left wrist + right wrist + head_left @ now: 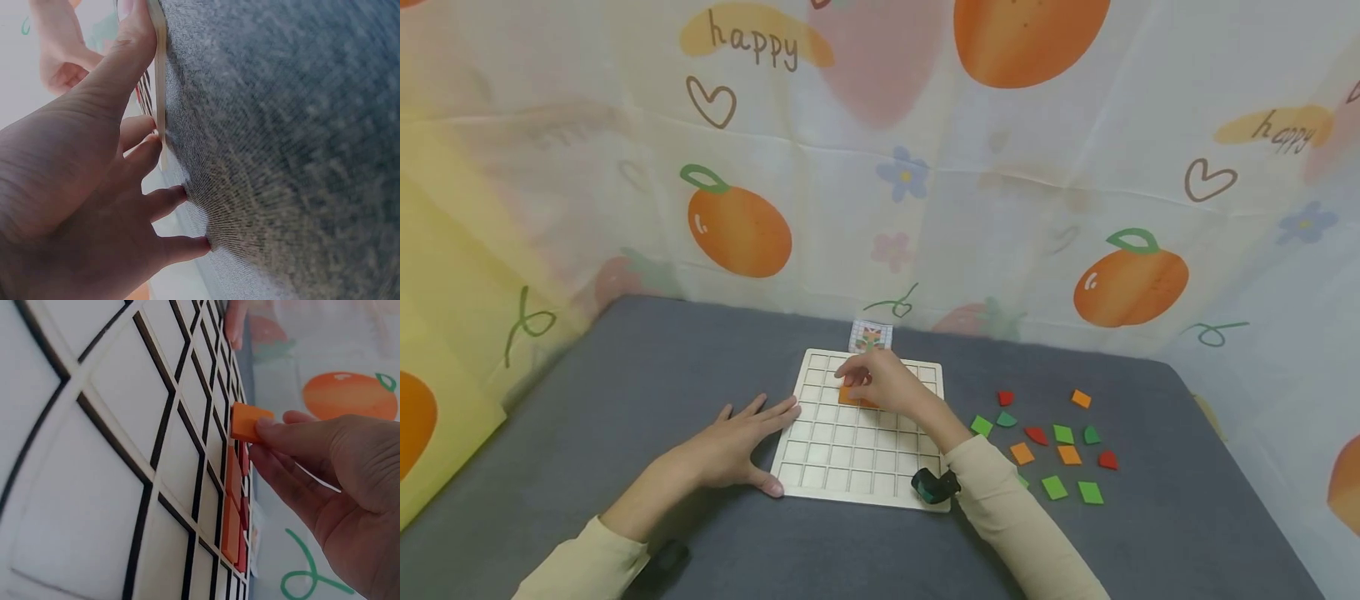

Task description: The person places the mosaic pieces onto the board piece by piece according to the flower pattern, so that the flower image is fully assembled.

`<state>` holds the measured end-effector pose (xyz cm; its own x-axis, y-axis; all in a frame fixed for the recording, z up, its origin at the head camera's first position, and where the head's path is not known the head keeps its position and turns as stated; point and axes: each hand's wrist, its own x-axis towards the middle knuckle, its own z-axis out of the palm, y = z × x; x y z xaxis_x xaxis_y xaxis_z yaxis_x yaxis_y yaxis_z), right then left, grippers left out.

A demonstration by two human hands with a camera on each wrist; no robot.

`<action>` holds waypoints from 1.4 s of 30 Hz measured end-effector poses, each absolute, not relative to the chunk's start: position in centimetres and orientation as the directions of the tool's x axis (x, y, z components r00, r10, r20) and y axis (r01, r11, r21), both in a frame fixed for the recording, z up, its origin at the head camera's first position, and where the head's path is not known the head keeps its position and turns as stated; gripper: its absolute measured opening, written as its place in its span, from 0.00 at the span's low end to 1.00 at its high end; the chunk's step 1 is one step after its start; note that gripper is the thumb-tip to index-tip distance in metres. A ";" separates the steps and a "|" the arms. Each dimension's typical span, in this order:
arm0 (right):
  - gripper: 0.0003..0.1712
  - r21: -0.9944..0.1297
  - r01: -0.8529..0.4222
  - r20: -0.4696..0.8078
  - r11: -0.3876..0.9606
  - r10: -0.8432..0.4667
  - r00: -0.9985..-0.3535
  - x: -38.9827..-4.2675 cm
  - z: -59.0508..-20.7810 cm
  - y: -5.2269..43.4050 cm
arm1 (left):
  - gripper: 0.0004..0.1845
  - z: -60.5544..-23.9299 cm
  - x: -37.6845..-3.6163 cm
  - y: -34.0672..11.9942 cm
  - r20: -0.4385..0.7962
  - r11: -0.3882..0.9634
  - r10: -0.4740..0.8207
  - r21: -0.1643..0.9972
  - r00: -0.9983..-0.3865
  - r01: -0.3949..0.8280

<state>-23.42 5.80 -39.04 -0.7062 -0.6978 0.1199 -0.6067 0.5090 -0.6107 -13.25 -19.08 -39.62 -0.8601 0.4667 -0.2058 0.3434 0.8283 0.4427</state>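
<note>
A white grid board (831, 454) lies on the grey table. My left hand (737, 442) rests at its left side, fingers spread, with the thumb and some fingertips touching the edge. In the left wrist view, other fingertips of that hand (94, 169) touch the table cloth. Over the upper part of the board, my right hand (344, 469) pinches an orange square tile (249, 423) between thumb and fingers, tilted against the grid. Beside it, orange tiles (231, 528) and red tiles (243, 512) sit in the cells, partly hidden in the head view.
Right of the board lie loose tiles: green squares (1054, 487), orange squares (1070, 455), red pieces (1107, 460) and dark green pieces (1006, 419). A small patterned card (871, 335) is behind the board. A fruit-print curtain (850, 200) hangs at the back.
</note>
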 end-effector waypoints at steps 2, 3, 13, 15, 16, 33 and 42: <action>0.15 -0.609 -0.605 0.113 0.513 -0.699 -0.707 -23.5 -39.2 5.7 | 0.61 -39.6 -13.2 -19.0 -0.207 0.828 0.466 0.443 -0.860 0.343; 0.16 -0.610 -0.602 0.110 0.516 -0.696 -0.709 -23.5 -39.2 5.7 | 0.61 -39.6 -13.2 -19.0 -0.207 0.828 0.466 0.444 -0.860 0.342; 0.15 -0.620 -0.580 0.106 0.528 -0.676 -0.729 -23.7 -39.6 5.9 | 0.61 -39.5 -13.3 -19.0 -0.219 0.836 0.456 0.437 -0.863 0.331; 0.14 -0.610 -0.588 0.112 0.530 -0.677 -0.727 -23.7 -39.7 5.9 | 0.61 -39.5 -13.3 -19.0 -0.222 0.837 0.454 0.437 -0.863 0.328; 0.14 -0.606 -0.592 0.116 0.531 -0.678 -0.726 -23.7 -39.8 5.9 | 0.61 -39.6 -13.3 -19.0 -0.224 0.838 0.453 0.437 -0.863 0.327; 0.12 -0.625 -0.572 0.095 0.532 -0.674 -0.732 -23.7 -40.2 5.7 | 0.61 -39.5 -13.2 -19.1 -0.215 0.833 0.456 0.443 -0.863 0.330; 0.12 -0.618 -0.576 0.096 0.535 -0.675 -0.731 -23.6 -40.0 5.9 | 0.61 -39.7 -13.2 -19.1 -0.214 0.835 0.451 0.443 -0.866 0.326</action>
